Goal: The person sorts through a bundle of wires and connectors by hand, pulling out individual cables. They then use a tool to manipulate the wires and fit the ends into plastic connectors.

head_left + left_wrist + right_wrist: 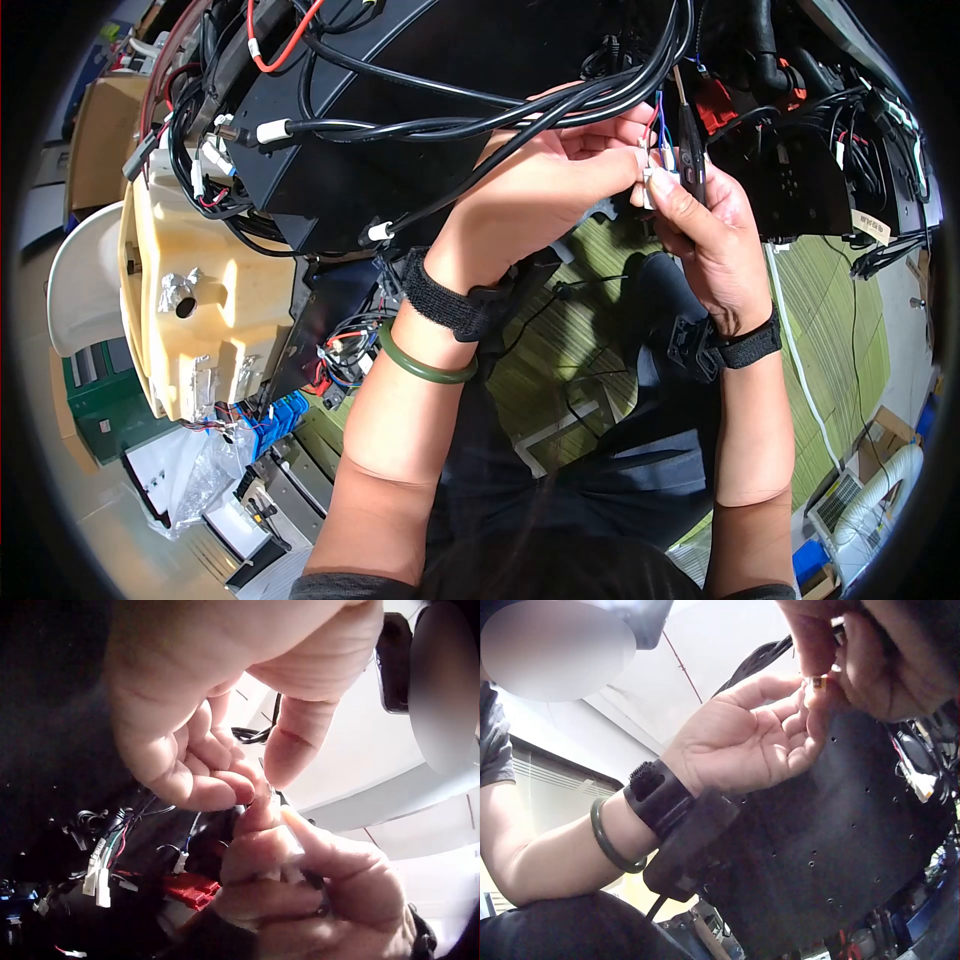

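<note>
In the head view a small white connector (649, 188) with thin coloured wires (662, 130) sits between the two hands. The right hand (715, 235) pinches it between thumb and fingers, and a dark pen-like tool (690, 150) lies along that hand's fingers. Thumb and fingertips of the left hand (560, 175) meet at the connector's upper end. The left wrist view shows the left hand (225, 697) above the right hand (315, 885), fingertips almost touching. In the right wrist view the left palm (742, 742) faces the camera, and a small piece (818, 682) shows between the fingertips.
Black cables (450, 125) cross over the left hand and a black panel (330, 150). A red connector (193, 889) and white connectors (97, 881) hang nearby. A cream-coloured shell (230, 320) stands at the left. Green flooring (830, 330) lies below.
</note>
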The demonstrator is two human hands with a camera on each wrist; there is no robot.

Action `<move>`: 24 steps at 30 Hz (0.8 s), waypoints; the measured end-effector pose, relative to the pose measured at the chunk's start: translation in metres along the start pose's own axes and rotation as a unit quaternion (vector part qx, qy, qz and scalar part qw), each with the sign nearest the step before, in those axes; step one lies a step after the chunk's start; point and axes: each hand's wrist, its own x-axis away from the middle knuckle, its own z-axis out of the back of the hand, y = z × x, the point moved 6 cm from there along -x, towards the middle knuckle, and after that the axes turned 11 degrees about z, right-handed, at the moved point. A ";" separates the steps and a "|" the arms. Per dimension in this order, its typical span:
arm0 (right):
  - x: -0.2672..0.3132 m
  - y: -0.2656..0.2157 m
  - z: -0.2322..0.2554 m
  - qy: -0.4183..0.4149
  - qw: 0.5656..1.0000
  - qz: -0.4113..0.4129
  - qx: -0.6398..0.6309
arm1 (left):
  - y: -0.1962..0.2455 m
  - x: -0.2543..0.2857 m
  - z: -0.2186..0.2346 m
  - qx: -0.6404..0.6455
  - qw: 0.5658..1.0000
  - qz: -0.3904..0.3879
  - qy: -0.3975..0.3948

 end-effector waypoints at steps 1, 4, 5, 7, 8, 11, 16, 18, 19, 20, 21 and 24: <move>0.000 0.000 0.000 0.001 1.000 -0.002 0.000 | 0.001 0.000 -0.001 -0.005 1.000 -0.005 0.002; 0.000 0.001 0.001 0.002 1.000 -0.003 0.004 | 0.000 -0.001 0.000 -0.010 1.000 -0.021 0.006; 0.000 0.001 0.001 0.002 1.000 -0.003 0.004 | 0.000 -0.001 0.000 -0.009 0.999 -0.032 0.007; 0.000 0.002 0.001 0.005 1.000 -0.005 0.000 | 0.000 -0.001 -0.002 -0.009 0.999 -0.037 0.017; 0.000 0.002 0.001 0.006 1.000 -0.005 0.000 | 0.000 -0.001 -0.002 -0.009 0.999 -0.042 0.027; 0.000 0.001 0.001 -0.001 1.000 0.001 0.001 | -0.001 -0.003 -0.001 -0.074 0.992 -0.084 0.060; 0.000 0.002 0.003 0.009 1.000 -0.001 0.010 | 0.001 -0.003 -0.003 -0.103 0.988 -0.082 0.077; -0.001 0.002 0.004 0.011 1.000 -0.002 0.013 | 0.002 -0.002 -0.004 -0.107 0.987 -0.086 0.080; -0.001 0.002 0.004 0.013 1.000 -0.003 0.017 | 0.003 -0.001 -0.004 -0.100 0.988 -0.084 0.086; 0.000 0.001 0.004 0.013 1.000 -0.003 0.017 | 0.005 0.000 -0.004 -0.093 0.988 -0.083 0.093; 0.000 0.000 0.004 0.016 1.000 -0.009 0.015 | 0.006 0.001 -0.003 -0.093 0.988 -0.083 0.093; 0.000 0.001 0.003 0.013 1.000 -0.011 0.014 | 0.005 0.001 -0.001 -0.058 0.993 -0.060 0.086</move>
